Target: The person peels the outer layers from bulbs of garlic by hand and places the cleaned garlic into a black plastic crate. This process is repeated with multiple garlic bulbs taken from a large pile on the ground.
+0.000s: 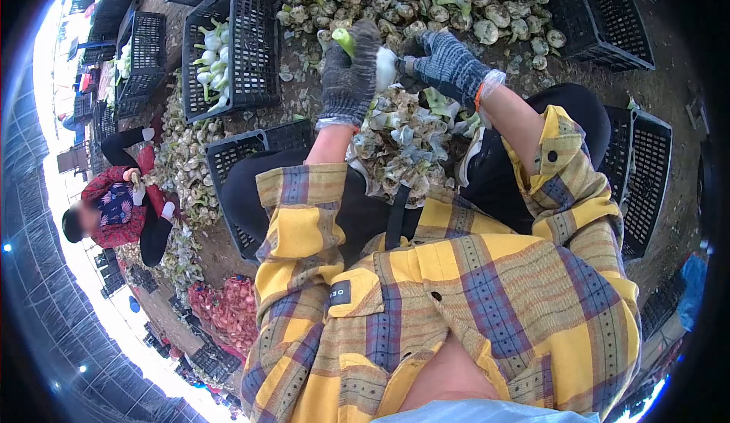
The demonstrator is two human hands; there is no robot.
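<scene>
My left hand [350, 73], in a dirty dark knit glove, is closed around an onion [386, 69]. The onion's white peeled side shows at the right of the fingers, and a cut green stem [344, 41] sticks out at the upper left. Beside it my right hand [449, 66], in a grey-blue knit glove, is curled with its fingertips at the onion's right side. What those fingers grip, if anything, I cannot make out. Below both hands, between my feet, lies a heap of peeled-off onion skins [403, 142].
Unpeeled onions [487, 5] are piled ahead. A black crate [262, 50] at the left holds peeled white onions [214, 62]. More crates stand at the upper right [608, 20], the right [646, 172] and by my left knee [228, 149]. A seated person [114, 202] works at far left, near red mesh sacks [224, 309].
</scene>
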